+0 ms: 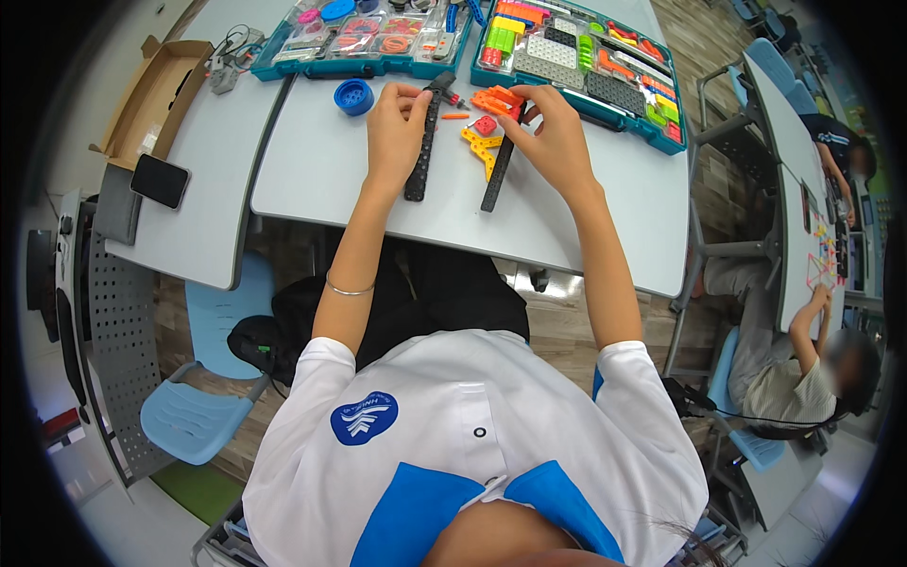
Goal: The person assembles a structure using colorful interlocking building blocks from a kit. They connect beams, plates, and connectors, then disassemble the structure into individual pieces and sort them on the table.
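Note:
My left hand (397,132) is closed at the upper end of a long black perforated beam (421,161), which has other dark parts at its top and hangs toward the table's near edge. At the right, my right hand (550,137) pinches an orange plastic building piece (493,100). A second black beam (501,172) slants down from beneath its thumb; whether the two are joined is hidden by the fingers. Between my hands lie a yellow angled connector (484,149), a small red piece (486,125) and a thin orange rod (455,116). Left of my left hand is a blue wheel (353,96).
Two teal cases of sorted building parts, a left one (368,66) and a right one (652,132), line the table's far side. A phone (161,180) and an open cardboard box (156,104) lie on the left table. Another person (803,378) sits at the right.

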Available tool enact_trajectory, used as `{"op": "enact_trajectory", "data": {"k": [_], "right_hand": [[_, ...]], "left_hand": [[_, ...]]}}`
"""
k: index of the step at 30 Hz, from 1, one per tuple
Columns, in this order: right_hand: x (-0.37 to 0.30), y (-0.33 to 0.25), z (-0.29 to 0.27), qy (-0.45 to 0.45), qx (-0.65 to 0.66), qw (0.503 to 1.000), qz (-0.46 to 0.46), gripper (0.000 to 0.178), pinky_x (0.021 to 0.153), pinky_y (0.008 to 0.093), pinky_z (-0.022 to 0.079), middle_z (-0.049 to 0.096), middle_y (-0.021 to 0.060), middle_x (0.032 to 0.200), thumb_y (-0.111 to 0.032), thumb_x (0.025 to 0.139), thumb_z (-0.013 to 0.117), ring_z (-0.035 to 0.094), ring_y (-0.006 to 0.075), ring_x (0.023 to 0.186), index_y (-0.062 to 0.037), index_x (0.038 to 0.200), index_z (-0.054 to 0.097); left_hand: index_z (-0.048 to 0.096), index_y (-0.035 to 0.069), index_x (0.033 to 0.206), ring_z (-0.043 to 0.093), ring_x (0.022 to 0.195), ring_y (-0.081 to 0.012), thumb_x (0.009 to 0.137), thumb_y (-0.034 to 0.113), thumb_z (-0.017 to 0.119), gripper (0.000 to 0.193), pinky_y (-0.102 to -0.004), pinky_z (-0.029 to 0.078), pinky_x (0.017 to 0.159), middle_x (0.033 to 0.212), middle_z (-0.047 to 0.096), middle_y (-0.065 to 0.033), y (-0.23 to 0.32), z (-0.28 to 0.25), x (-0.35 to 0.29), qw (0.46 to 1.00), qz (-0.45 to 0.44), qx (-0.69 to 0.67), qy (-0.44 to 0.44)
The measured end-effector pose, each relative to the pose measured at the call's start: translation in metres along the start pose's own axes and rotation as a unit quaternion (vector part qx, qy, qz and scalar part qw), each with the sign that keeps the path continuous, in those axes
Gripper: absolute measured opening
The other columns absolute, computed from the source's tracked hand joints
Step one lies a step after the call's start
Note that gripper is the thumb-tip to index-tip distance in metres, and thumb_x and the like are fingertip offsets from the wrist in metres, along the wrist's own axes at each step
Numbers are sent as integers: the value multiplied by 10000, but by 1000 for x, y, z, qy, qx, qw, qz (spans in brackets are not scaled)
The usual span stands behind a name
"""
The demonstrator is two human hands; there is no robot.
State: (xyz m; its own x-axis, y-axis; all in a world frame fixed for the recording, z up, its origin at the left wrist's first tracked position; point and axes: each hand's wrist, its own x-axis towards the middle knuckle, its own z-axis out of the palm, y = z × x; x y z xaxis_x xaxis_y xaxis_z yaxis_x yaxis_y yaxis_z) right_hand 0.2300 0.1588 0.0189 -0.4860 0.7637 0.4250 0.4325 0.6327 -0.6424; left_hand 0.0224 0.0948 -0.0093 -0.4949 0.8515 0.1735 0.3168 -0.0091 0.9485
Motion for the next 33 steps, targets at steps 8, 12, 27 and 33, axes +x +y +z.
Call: {"op": "enact_trajectory", "data": {"k": [8, 12, 27, 33], "right_hand": [[2, 10, -1, 27, -24, 999, -19, 384, 718, 326, 517, 638, 96, 1025, -199, 803, 751, 631, 212, 818, -26, 1129, 645], [4, 1, 0, 33, 12, 997, -69, 382, 709, 310, 515, 638, 95, 1024, -181, 805, 755, 635, 207, 829, -28, 1136, 642], [-11, -25, 24, -24, 274, 957, -89, 409, 891, 344, 492, 565, 120, 1223, -176, 877, 696, 563, 222, 1147, -48, 1249, 584], [-9, -28, 19, -79, 284, 954, -52, 313, 722, 267, 472, 638, 70, 1001, -277, 948, 616, 603, 141, 888, -37, 1149, 602]], "left_hand": [[602, 43, 884, 628, 675, -265, 900, 212, 665, 181, -385, 479, 588, 718, 665, -96, -4, 2, -16, 949, 124, 279, 79], [618, 64, 858, 618, 757, -256, 877, 237, 684, 187, -413, 476, 619, 746, 665, -58, -1, 5, -17, 910, 164, 364, 114], [550, -3, 1180, 580, 662, -109, 1049, 467, 351, 527, -238, 462, 540, 833, 628, -81, 43, 14, -57, 867, -119, -443, -196], [552, 42, 1010, 449, 507, -24, 1011, 340, 535, 298, -190, 332, 419, 767, 545, -6, 37, 15, -69, 940, -52, -327, -88]]}}
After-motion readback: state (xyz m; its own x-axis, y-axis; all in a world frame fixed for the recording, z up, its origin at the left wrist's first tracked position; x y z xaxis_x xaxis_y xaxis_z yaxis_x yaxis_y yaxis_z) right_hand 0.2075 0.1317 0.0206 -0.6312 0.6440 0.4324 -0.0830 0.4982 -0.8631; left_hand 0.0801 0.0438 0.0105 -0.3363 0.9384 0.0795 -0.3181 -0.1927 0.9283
